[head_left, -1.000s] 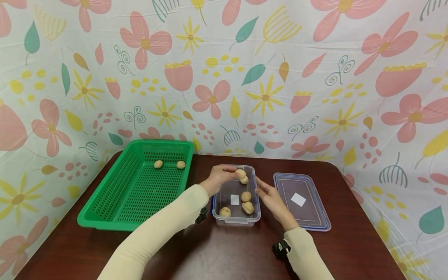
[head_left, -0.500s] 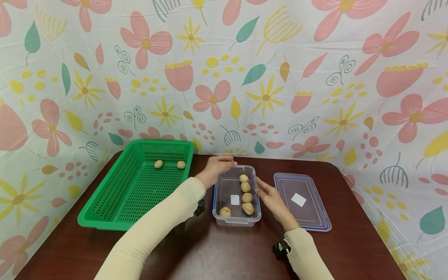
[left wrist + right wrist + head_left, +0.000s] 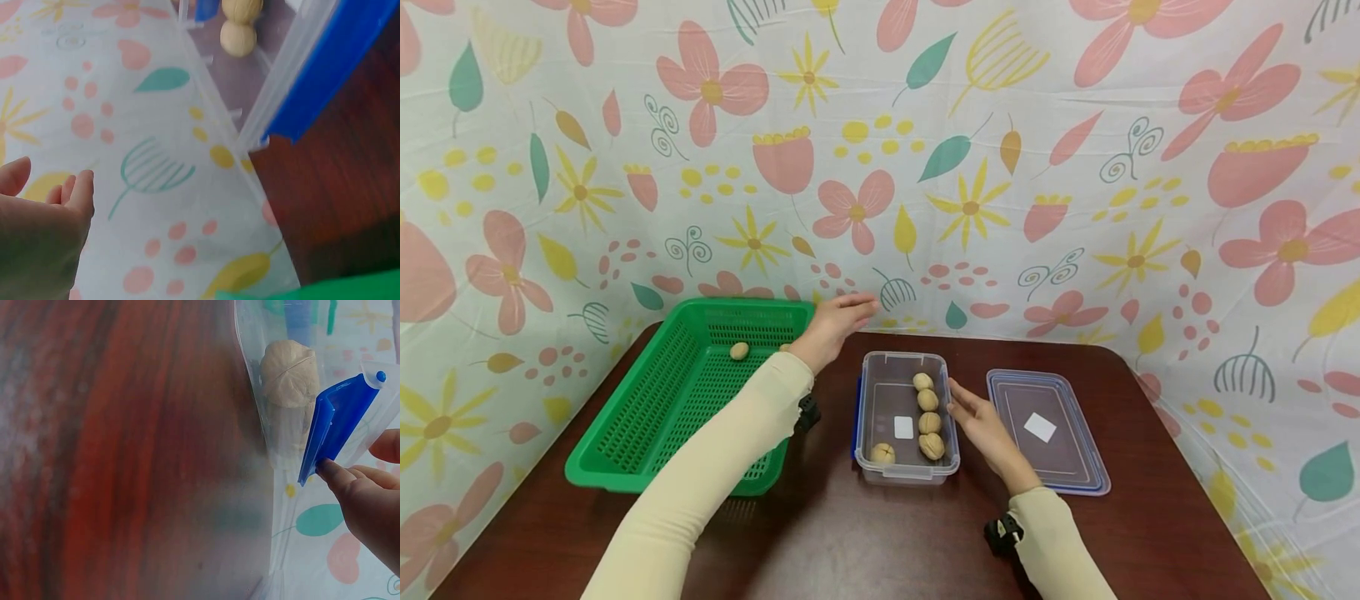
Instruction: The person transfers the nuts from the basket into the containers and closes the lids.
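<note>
My left hand (image 3: 835,329) is in the air by the right rim of the green basket (image 3: 587,467), holding nothing, its fingers extended. The left wrist view also shows this hand (image 3: 50,231) apart from everything. My right hand (image 3: 988,433) touches the right side of the clear plastic container (image 3: 891,392), its fingers fairly straight. In the right wrist view, a fingertip meets the container's blue side clasp (image 3: 340,415). Several walnuts (image 3: 930,422) stand in a row along the container's right wall. Another walnut (image 3: 882,453) sits in its front left corner.
Inside the basket lies one walnut (image 3: 739,351); a second walnut (image 3: 785,347) is mostly hidden by my left arm. The clear lid (image 3: 1067,450) with a blue seal lies right of the container on the brown table (image 3: 880,542). A flowered cloth (image 3: 880,167) hangs behind.
My left hand released a walnut at the back of the container's right row, then moved left and up to the basket's edge. My right hand stayed on the container.
</note>
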The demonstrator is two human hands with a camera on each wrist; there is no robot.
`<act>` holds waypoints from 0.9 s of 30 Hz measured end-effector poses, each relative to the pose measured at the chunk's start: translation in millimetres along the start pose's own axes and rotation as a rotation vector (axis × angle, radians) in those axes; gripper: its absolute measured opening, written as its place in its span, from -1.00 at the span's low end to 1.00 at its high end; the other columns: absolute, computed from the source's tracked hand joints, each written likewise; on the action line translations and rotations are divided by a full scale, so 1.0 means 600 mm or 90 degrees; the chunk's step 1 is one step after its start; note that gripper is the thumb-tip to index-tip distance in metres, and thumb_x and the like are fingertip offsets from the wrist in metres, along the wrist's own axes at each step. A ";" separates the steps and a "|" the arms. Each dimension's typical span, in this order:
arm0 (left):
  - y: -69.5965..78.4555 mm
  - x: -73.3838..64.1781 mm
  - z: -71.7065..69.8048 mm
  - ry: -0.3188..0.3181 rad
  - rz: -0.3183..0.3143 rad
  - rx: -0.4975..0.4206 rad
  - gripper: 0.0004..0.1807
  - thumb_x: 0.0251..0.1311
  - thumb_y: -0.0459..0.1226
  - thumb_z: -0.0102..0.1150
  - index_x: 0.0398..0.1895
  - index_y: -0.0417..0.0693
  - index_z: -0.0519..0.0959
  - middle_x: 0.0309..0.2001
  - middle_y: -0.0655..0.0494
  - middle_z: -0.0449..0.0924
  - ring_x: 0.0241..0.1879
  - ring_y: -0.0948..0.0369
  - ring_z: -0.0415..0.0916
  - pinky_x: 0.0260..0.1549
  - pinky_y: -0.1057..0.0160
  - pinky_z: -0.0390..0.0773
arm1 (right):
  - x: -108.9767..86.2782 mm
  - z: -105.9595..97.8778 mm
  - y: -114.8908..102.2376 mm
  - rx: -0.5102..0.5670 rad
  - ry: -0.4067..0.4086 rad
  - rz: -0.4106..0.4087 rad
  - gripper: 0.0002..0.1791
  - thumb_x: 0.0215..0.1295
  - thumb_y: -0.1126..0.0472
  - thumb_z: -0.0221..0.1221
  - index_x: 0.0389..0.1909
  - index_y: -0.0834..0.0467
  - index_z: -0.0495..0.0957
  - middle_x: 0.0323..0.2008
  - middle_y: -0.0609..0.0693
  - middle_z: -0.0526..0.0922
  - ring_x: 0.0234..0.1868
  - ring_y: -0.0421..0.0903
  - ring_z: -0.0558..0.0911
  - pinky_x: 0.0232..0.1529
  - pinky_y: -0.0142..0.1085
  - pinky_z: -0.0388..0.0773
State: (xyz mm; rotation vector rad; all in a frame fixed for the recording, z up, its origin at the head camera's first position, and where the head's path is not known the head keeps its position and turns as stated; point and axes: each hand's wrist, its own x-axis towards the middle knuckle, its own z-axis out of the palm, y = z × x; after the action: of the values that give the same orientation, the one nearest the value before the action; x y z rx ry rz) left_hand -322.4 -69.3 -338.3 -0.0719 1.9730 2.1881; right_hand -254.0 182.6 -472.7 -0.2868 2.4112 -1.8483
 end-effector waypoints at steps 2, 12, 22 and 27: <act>0.007 0.001 -0.014 -0.002 0.013 -0.005 -0.55 0.29 -0.29 0.20 0.24 -0.14 0.49 0.29 0.02 0.39 0.26 0.11 0.38 0.22 0.25 0.41 | 0.000 0.000 -0.001 -0.001 0.000 0.001 -0.43 0.48 0.34 -0.06 0.44 0.35 0.07 0.44 0.23 0.10 0.42 0.15 0.17 0.39 0.00 0.13; 0.013 0.017 -0.100 0.038 0.061 -0.050 -0.49 0.33 -0.27 0.16 0.33 -0.12 0.40 0.36 0.03 0.30 0.33 0.14 0.29 0.32 0.25 0.26 | 0.001 0.000 0.002 -0.008 0.000 0.003 -0.43 0.49 0.33 -0.06 0.45 0.34 0.08 0.43 0.24 0.12 0.41 0.15 0.17 0.39 0.01 0.12; -0.017 0.035 -0.173 0.109 0.066 -0.091 -0.46 0.35 -0.32 0.12 0.38 -0.19 0.32 0.39 -0.01 0.24 0.35 0.13 0.26 0.34 0.21 0.25 | 0.002 0.001 0.001 -0.012 0.008 0.006 -0.43 0.48 0.33 -0.05 0.44 0.35 0.09 0.42 0.23 0.13 0.41 0.15 0.18 0.38 0.01 0.14; -0.032 0.039 -0.191 0.140 0.051 -0.087 -0.46 0.34 -0.30 0.13 0.38 -0.17 0.33 0.40 0.00 0.22 0.36 0.13 0.24 0.32 0.23 0.27 | 0.001 0.000 0.000 -0.013 0.007 0.008 -0.43 0.48 0.33 -0.05 0.44 0.34 0.09 0.43 0.24 0.13 0.41 0.15 0.18 0.38 0.02 0.14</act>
State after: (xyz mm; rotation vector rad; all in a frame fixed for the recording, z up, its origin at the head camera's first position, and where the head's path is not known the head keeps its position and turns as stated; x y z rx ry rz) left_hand -352.7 -178.5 -374.0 -0.2692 1.9617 2.4597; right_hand -254.6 182.4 -473.0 -0.2640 2.4341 -1.8258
